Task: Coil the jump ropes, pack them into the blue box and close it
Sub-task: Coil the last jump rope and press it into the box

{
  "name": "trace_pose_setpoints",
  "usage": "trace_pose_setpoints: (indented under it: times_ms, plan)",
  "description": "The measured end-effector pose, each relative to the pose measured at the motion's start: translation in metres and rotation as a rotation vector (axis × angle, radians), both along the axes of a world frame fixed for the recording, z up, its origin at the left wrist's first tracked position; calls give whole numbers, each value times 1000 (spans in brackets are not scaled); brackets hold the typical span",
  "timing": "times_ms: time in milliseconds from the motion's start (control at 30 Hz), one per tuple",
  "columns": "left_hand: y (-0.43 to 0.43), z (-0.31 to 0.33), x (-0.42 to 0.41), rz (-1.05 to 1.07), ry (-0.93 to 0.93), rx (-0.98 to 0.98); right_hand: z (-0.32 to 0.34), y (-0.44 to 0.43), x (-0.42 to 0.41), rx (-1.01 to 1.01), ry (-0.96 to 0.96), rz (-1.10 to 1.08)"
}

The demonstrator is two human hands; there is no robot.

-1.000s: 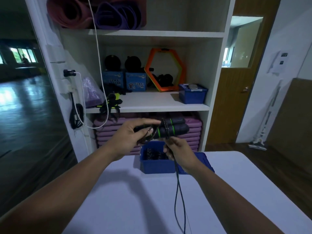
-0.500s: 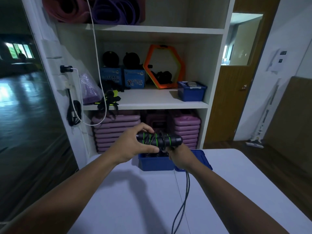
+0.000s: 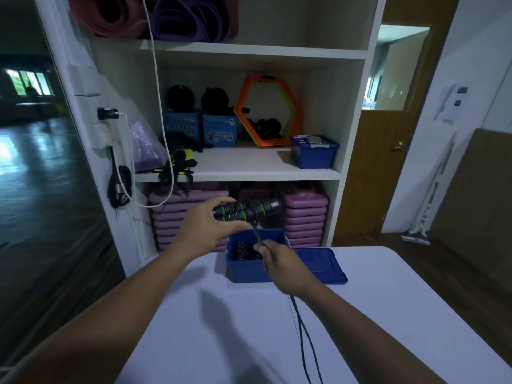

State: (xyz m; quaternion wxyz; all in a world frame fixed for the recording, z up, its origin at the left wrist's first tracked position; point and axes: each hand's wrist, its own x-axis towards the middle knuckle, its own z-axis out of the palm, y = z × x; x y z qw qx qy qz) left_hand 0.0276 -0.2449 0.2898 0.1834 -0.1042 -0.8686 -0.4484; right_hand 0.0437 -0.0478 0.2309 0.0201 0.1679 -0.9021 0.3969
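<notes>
My left hand [image 3: 206,231] grips the black jump rope handles [image 3: 255,210] with green rings, held level above the blue box [image 3: 249,268]. Cord turns wrap the handles. My right hand [image 3: 282,263] pinches the dark cord [image 3: 303,336] just below the handles, in front of the box. The loose cord runs from that hand down across the white table [image 3: 221,328] and off the bottom edge. The box stands open at the table's far edge with dark coiled ropes inside. Its blue lid [image 3: 322,266] lies flat on the table to its right.
Behind the table stands a white shelf unit [image 3: 257,169] holding a second blue box [image 3: 314,152], an orange hexagon ring [image 3: 267,112], small blue cartons and stacked purple steps [image 3: 304,214]. A wooden door [image 3: 388,162] is to the right, a mirror to the left.
My right hand dropped from under the handles and pulled the cord downward in front of the box. My left hand kept its hold on the handles, which show more cord turns than a second ago.
</notes>
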Motion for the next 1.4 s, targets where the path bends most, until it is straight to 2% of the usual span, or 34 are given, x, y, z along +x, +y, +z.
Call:
trace_pose_setpoints:
  times_ms: [67, 167, 267, 367, 500, 600, 733, 833, 900, 1100, 1200, 1300, 1400]
  plan:
    - [-5, -1, -14, 90, 38, -55, 2, -1, 6, 72, 13, 69]
    - [-15, -3, -30, 175, 2, -246, 14, 2, 12, 203, 76, 167]
    - [-15, -13, -34, 52, -51, -407, 42, 4, 12, 328, 218, 210]
    - [-9, -18, -23, -121, 8, -447, 79, 10, 4, 339, 363, 154]
    - [4, -8, 3, -279, 102, -244, 111, 28, -17, 227, 398, 147]
    - [14, 3, 17, -311, 180, -56, 117, 39, -32, 3, 219, 216]
    - [21, 23, 23, -247, 277, 184, 99, 41, -36, -484, -50, 277]
    - [20, 25, 18, -235, 239, 249, 74, 35, -36, -752, -239, 274]
    - [17, 21, 13, -253, 204, 302, 63, 32, -37, -843, -309, 278]
    - [25, 22, 12, -274, 111, 627, 50, 34, -37, -793, -305, 291]
    - [32, 30, 5, -206, 118, 792, 41, 25, -34, -880, -340, 300]
    - [35, 34, -9, 1, 168, 756, 29, 11, -28, -847, -311, 211]
    - [33, 29, -26, 223, 212, 520, 19, 0, -18, -634, -237, 165]
